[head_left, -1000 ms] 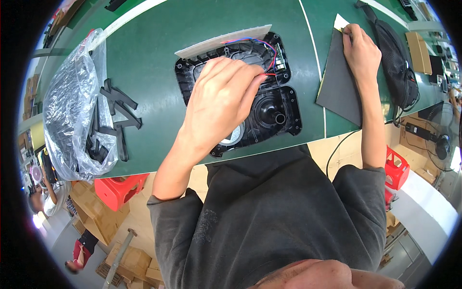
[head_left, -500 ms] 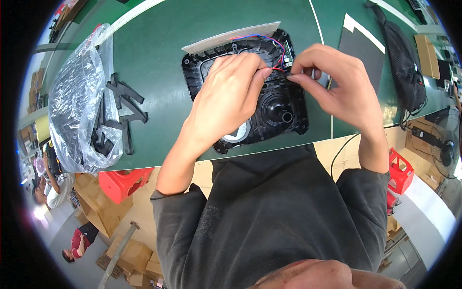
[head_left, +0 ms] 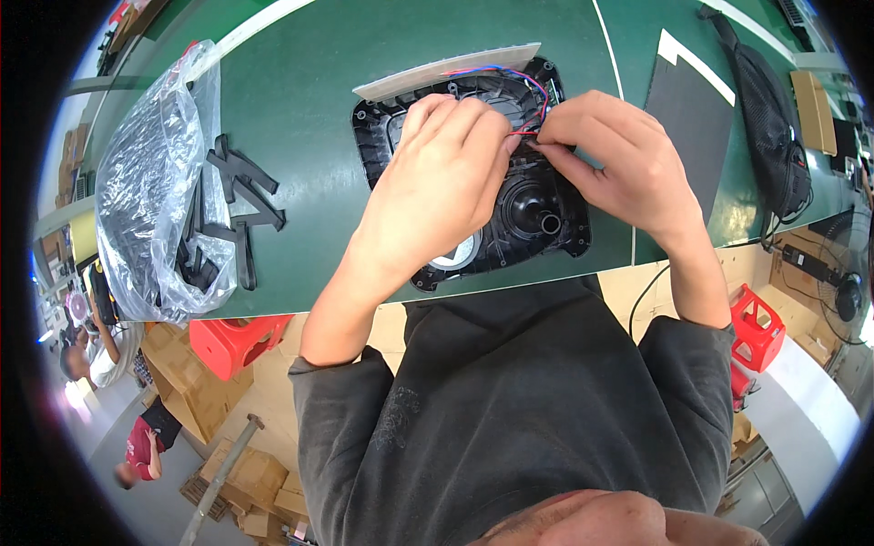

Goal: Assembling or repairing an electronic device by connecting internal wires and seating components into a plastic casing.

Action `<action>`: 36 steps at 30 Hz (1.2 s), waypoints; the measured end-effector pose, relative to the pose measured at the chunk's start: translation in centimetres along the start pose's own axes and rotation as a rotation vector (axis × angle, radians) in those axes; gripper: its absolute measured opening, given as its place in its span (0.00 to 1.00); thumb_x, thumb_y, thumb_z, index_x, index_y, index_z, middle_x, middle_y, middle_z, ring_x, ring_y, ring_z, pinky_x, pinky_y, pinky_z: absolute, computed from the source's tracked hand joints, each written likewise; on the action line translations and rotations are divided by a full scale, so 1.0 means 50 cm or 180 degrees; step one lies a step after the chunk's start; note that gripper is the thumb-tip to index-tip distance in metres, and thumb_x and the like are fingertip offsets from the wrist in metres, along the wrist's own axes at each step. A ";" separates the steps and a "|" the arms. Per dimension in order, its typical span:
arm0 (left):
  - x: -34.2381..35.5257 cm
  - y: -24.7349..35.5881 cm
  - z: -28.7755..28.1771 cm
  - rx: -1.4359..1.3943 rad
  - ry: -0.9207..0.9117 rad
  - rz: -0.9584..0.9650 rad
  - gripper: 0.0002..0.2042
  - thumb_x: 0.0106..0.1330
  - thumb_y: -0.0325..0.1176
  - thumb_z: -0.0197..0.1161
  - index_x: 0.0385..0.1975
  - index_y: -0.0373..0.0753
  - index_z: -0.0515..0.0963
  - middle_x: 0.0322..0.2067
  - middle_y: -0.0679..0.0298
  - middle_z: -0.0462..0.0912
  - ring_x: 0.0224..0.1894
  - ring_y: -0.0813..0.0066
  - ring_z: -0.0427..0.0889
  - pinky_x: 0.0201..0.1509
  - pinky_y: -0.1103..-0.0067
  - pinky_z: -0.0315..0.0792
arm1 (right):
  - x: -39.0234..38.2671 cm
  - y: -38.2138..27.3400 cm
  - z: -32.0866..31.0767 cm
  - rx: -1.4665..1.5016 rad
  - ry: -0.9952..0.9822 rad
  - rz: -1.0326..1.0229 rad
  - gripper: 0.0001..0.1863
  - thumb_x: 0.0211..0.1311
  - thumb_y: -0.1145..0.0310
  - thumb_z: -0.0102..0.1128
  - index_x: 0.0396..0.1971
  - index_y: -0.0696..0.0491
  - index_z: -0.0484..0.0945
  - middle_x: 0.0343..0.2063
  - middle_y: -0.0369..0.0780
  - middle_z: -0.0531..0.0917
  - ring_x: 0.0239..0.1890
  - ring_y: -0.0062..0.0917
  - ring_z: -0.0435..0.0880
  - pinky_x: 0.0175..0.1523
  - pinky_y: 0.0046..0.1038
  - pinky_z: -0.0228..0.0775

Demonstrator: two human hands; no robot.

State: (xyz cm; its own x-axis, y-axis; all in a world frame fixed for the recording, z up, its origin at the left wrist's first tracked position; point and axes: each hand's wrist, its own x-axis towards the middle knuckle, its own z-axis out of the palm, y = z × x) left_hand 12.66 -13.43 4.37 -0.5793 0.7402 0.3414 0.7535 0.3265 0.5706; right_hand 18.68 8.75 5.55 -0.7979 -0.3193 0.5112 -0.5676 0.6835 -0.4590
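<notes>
A black plastic housing (head_left: 566,232) lies open on the green bench (head_left: 300,91), with a grey panel (head_left: 401,83) along its back and red and blue wires (head_left: 519,76) at its right. A silver ring-rimmed round part (head_left: 460,255) sits low in it. My left hand (head_left: 433,187) is bent over the housing, thumb and forefinger pinched on a red wire. Facing it, my right hand (head_left: 619,159) is pinched at that wire near the housing's right side; what is between those fingertips is too small to make out.
At left lie a clear plastic bag (head_left: 146,209) and black strips (head_left: 259,214); at right a black sheet (head_left: 687,118), a black mesh bag (head_left: 765,127) and a cardboard box (head_left: 813,111). Red stools (head_left: 228,350), boxes and a fan (head_left: 842,291) stand beyond; two people (head_left: 146,446) are at lower left.
My right hand has moved left from the black sheet to the wires in the housing, beside my left hand, which stays pinched there with slightly shifted fingers.
</notes>
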 end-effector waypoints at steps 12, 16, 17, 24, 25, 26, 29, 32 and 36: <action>-0.006 0.005 -0.003 0.0351 -0.0222 0.0084 0.08 0.67 0.23 0.66 0.44 0.34 0.77 0.47 0.55 0.78 0.55 0.49 0.78 0.63 0.61 0.72 | 0.016 -0.006 0.003 0.0163 -0.0011 0.0291 0.12 0.59 0.77 0.72 0.42 0.55 0.82 0.36 0.40 0.85 0.37 0.38 0.86 0.40 0.34 0.79; -0.006 -0.002 -0.005 0.0193 -0.0331 0.0090 0.08 0.68 0.23 0.65 0.45 0.35 0.77 0.50 0.54 0.77 0.55 0.47 0.77 0.61 0.61 0.73 | 0.021 0.005 -0.016 0.0720 -0.0491 0.0981 0.14 0.58 0.78 0.72 0.44 0.55 0.81 0.38 0.41 0.86 0.37 0.36 0.87 0.40 0.33 0.80; -0.005 -0.004 -0.004 0.0209 -0.0298 0.0121 0.08 0.68 0.23 0.65 0.45 0.35 0.77 0.50 0.54 0.77 0.55 0.47 0.77 0.61 0.61 0.73 | 0.021 0.010 -0.017 0.0889 -0.0452 0.1135 0.14 0.58 0.78 0.73 0.44 0.54 0.83 0.39 0.41 0.87 0.37 0.34 0.87 0.40 0.33 0.81; -0.006 -0.011 -0.002 -0.0183 -0.0131 -0.0030 0.07 0.69 0.24 0.64 0.43 0.37 0.76 0.47 0.57 0.76 0.51 0.49 0.79 0.59 0.61 0.74 | 0.009 0.050 0.013 0.0033 0.0140 -0.0552 0.14 0.56 0.75 0.75 0.44 0.53 0.88 0.40 0.38 0.88 0.38 0.32 0.87 0.41 0.32 0.83; -0.006 -0.012 -0.002 -0.0187 -0.0129 -0.0020 0.06 0.70 0.25 0.64 0.43 0.37 0.76 0.48 0.57 0.76 0.51 0.48 0.79 0.58 0.60 0.74 | 0.006 0.051 0.017 -0.0006 0.0048 -0.0491 0.14 0.56 0.75 0.75 0.44 0.53 0.88 0.40 0.38 0.88 0.38 0.32 0.87 0.41 0.32 0.83; -0.006 -0.013 -0.002 -0.0203 -0.0119 0.0021 0.06 0.70 0.25 0.64 0.43 0.37 0.76 0.48 0.57 0.76 0.51 0.48 0.79 0.58 0.60 0.74 | 0.004 0.049 0.020 -0.0017 0.0035 -0.0434 0.14 0.56 0.75 0.75 0.44 0.54 0.87 0.40 0.38 0.86 0.40 0.32 0.87 0.42 0.32 0.82; -0.005 -0.011 -0.004 -0.0130 -0.0186 0.0030 0.07 0.72 0.24 0.64 0.46 0.33 0.77 0.51 0.53 0.77 0.53 0.47 0.79 0.57 0.63 0.75 | 0.000 0.042 0.019 -0.0040 -0.0129 -0.0256 0.13 0.58 0.75 0.74 0.43 0.55 0.86 0.44 0.38 0.83 0.45 0.34 0.85 0.46 0.33 0.81; 0.001 -0.005 -0.006 -0.0043 -0.0058 0.0053 0.06 0.70 0.24 0.66 0.44 0.33 0.78 0.49 0.54 0.79 0.52 0.50 0.80 0.57 0.64 0.75 | 0.003 0.038 0.013 0.0087 -0.0419 0.0004 0.11 0.61 0.75 0.72 0.43 0.56 0.84 0.49 0.40 0.80 0.52 0.36 0.81 0.53 0.35 0.78; 0.013 0.003 0.000 0.0397 0.0350 0.0380 0.08 0.65 0.23 0.70 0.42 0.34 0.82 0.43 0.57 0.83 0.48 0.54 0.83 0.56 0.66 0.76 | 0.005 0.045 0.000 0.0658 -0.0672 0.0406 0.10 0.63 0.76 0.70 0.43 0.57 0.84 0.54 0.44 0.77 0.60 0.38 0.77 0.62 0.34 0.74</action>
State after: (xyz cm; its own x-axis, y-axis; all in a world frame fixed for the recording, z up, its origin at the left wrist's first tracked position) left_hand 12.42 -12.90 4.67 -0.5088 0.7115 0.4846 0.8476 0.3156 0.4265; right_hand 17.19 10.18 4.64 -0.8775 -0.3836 0.2878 -0.4721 0.5858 -0.6587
